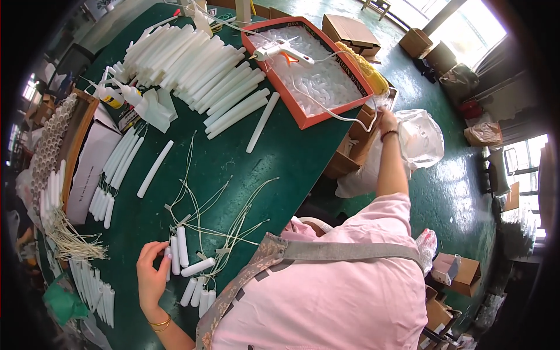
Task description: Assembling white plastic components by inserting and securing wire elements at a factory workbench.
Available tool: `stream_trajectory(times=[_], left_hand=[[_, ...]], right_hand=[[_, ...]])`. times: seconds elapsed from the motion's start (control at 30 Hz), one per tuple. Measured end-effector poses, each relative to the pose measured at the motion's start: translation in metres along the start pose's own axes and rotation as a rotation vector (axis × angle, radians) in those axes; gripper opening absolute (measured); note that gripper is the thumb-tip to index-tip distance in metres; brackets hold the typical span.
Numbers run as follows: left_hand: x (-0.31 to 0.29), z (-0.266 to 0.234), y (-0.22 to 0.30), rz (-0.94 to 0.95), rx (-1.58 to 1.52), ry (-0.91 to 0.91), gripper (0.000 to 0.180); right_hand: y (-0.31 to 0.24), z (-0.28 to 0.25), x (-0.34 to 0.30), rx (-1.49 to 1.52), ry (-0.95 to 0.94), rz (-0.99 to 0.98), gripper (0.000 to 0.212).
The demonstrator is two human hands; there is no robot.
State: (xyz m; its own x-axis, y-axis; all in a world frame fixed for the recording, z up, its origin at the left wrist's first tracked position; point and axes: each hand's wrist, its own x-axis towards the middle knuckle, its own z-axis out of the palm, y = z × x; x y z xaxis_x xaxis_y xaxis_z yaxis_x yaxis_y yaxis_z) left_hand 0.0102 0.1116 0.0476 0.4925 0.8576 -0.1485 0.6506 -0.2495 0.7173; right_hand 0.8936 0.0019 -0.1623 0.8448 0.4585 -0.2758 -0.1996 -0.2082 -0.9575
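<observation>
My left hand [153, 269] is at the near side of the green table, thumb and fingertips closed on a short white tube [168, 262]. Beside it lie more short white tubes [182, 246] with thin pale wires [236, 230] trailing from their ends. Far out to the right, my right hand [387, 121] reaches past the table's edge to an open cardboard box [357, 143]. Its fingers are curled at the box's rim next to some clear plastic; what they hold is too small to tell.
Long white tubes [192, 67] are piled at the back of the green table [256, 181]. A red-rimmed tray [306, 121] of clear plastic pieces carries a white glue gun [283, 52] with its cord. White bottles [108, 94] stand at left; a white bag [423, 137] is by my right arm.
</observation>
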Motion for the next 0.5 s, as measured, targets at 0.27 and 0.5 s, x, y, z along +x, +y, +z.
stream_trajectory(times=[0.27, 0.5], left_hand=[[-0.012, 0.000, 0.002, -0.032, 0.025, 0.026, 0.031], [-0.018, 0.006, 0.006, -0.087, 0.014, 0.060, 0.031]], right_hand=[[0.147, 0.090, -0.120, -0.176, -0.017, 0.495, 0.019], [0.034, 0.056, -0.002, -0.471, 0.285, -0.185, 0.038]])
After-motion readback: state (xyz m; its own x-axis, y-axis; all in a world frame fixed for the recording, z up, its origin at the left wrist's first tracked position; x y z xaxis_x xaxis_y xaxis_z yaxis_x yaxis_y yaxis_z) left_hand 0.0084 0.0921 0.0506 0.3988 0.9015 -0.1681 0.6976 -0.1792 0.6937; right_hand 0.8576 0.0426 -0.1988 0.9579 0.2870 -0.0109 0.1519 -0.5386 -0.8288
